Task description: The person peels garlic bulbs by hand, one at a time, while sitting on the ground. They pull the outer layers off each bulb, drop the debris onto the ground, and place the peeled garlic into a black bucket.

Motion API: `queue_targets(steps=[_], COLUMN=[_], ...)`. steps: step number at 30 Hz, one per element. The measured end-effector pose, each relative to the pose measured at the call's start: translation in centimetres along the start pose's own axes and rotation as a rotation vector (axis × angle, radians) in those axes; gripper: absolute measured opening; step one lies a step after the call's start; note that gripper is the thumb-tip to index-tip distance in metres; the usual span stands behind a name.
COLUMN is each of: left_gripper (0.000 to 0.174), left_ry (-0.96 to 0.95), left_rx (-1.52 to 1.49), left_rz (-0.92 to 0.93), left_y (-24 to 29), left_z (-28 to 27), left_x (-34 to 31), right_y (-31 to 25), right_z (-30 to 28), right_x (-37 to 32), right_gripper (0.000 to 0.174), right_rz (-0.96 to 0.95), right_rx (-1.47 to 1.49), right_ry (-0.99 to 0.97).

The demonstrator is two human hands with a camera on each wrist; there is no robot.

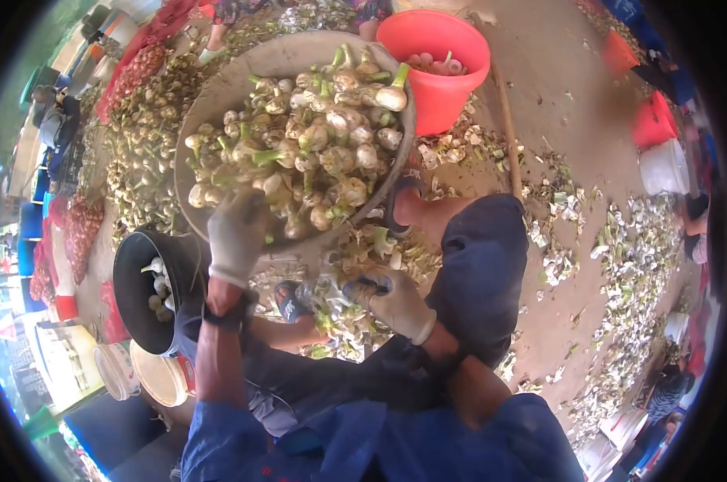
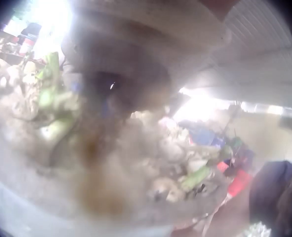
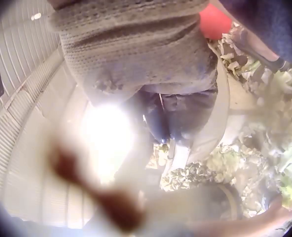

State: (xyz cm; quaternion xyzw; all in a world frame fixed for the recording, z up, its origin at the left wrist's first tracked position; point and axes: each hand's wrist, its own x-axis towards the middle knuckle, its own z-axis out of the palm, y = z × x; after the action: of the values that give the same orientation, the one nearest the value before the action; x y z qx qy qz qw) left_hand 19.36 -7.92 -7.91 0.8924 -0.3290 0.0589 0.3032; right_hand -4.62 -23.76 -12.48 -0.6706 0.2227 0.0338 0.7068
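A large round tub (image 1: 188, 165) before the person is heaped with garlic bulbs (image 1: 331, 153) that have short green stems. The gloved left hand (image 1: 236, 237) reaches over the tub's near rim, its blurred fingers at the closest bulbs. In the left wrist view, its dark fingers (image 2: 131, 86) hang over the heap. Between the knees, the gloved right hand (image 1: 399, 304) has its dark-tipped fingers curled in. A narrow pale strip (image 3: 179, 155) shows below those fingers in the right wrist view; I cannot tell whether the hand holds it.
A black bucket (image 1: 126, 293) with white trimmed bulbs stands left of the person. A red bucket (image 1: 435, 100) with pinkish bulbs stands beyond the tub. A long wooden stick (image 1: 508, 128) lies beside it. Husks and leaf scraps (image 1: 620, 281) litter the ground; loose garlic (image 1: 142, 136) is piled left.
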Motion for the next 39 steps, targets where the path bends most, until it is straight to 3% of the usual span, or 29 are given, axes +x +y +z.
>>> queue_targets(steps=[2, 3, 4, 7, 8, 9, 10, 13, 15, 17, 20, 22, 23, 24, 25, 26, 27, 28, 30, 34, 36, 37, 38, 39], left_gripper=[0.019, 0.018, 0.017, 0.015, 0.015, 0.016, 0.018, 0.018, 0.017, 0.018, 0.026, 0.023, 0.033, 0.033, 0.041, 0.051, 0.067, 0.072, 0.072, 0.069, 0.068, 0.066, 0.062, 0.062], left_ry=[-0.013, -0.022, -0.028, -0.193, -0.245, -0.262, -0.314, -0.299, -0.336, -0.337, -0.386, -0.293, -0.308, -0.316, -0.285, -0.253, -0.195, -0.197, -0.158, -0.153, -0.168, -0.180, -0.225, -0.236], left_rx=[0.039, -0.044, -0.131, -0.242, -0.249, -0.155, -0.157, -0.240, -0.477, -0.518, -0.473, -0.682, -0.651, -0.664, -0.621, -0.575, -0.263, -0.174, -0.175, -0.151, -0.269, -0.292, -0.488, -0.544], left_rz=[-0.029, -0.072, -0.116, -0.210, -0.218, -0.126, -0.157, -0.184, -0.285, -0.219, -0.087, -0.168, -0.289, -0.284, -0.264, -0.247, -0.030, -0.030, -0.139, -0.153, -0.191, -0.215, -0.304, -0.323], left_y=[4.5, 6.2, 7.6, 10.8, 11.5, 11.6, 11.8, 10.6, 10.2, 10.0, 9.6, 9.3, 9.7, 9.9, 10.2, 10.5, 11.5, 12.1, 11.9, 11.5, 11.4, 10.9, 10.0, 9.6], left_z=[-3.7, -4.8, -5.6, -6.9, -7.0, -6.8, -6.7, -6.4, -6.7, -6.8, -6.5, -5.5, -5.7, -5.6, -5.5, -5.5, -5.5, -5.2, -4.5, -5.1, -5.3, -5.4, -4.8, -4.9], left_x=[-2.8, -4.7, -6.6, -11.2, -12.2, -13.2, -13.8, -15.0, -15.0, -14.0, -12.7, -12.6, -12.5, -12.7, -13.3, -13.8, -14.1, -14.8, -15.9, -16.3, -16.3, -16.2, -16.5, -16.6], right_y=[0.7, -0.6, -2.0, -4.7, -4.2, -3.0, -2.7, -2.8, -3.1, -4.1, -3.0, -3.2, -3.4, -3.6, -3.4, -3.3, -3.2, -3.2, -2.8, -2.4, -3.0, -3.0, -3.0, -3.3], right_z=[0.4, 0.6, 0.7, 1.6, 2.0, 2.4, 2.8, 3.2, 3.5, 3.6, 3.5, 3.4, 3.3, 3.3, 3.5, 3.8, 4.2, 4.7, 5.6, 5.1, 3.5, 2.7, 1.9, 1.0], right_x=[0.0, -0.5, -1.0, -2.2, -2.3, -2.3, -2.5, -2.8, -3.3, -3.5, -3.2, -3.1, -3.2, -3.2, -2.9, -3.0, -2.9, -2.5, -2.4, -2.3, -2.4, -2.3, -2.9, -3.4], right_gripper=[0.033, 0.035, 0.035, 0.047, 0.047, 0.044, 0.040, 0.035, 0.033, 0.030, 0.027, 0.025, 0.022, 0.020, 0.017, 0.017, 0.017, 0.018, 0.019, 0.019, 0.015, 0.008, 0.014, 0.018], right_rz=[-0.159, -0.306, -0.311, -0.701, -0.710, -0.707, -0.701, -0.734, -0.724, -0.800, -0.659, -0.752, -0.644, -0.533, -0.431, -0.419, -0.314, -0.218, -0.283, -0.239, -0.460, -0.390, -0.406, -0.249], right_rx=[0.064, -0.075, -0.075, -0.488, -0.495, -0.560, -0.625, -0.559, -0.531, -0.586, -0.552, -0.563, -0.439, -0.314, -0.076, -0.082, 0.054, 0.190, 0.168, 0.055, -0.104, -0.130, -0.165, -0.017], right_ry=[0.042, 0.138, 0.126, 0.103, 0.095, -0.009, -0.115, -0.113, -0.134, -0.029, -0.048, 0.049, 0.119, 0.189, 0.196, 0.201, 0.226, 0.245, 0.235, 0.129, 0.042, -0.018, 0.020, -0.030])
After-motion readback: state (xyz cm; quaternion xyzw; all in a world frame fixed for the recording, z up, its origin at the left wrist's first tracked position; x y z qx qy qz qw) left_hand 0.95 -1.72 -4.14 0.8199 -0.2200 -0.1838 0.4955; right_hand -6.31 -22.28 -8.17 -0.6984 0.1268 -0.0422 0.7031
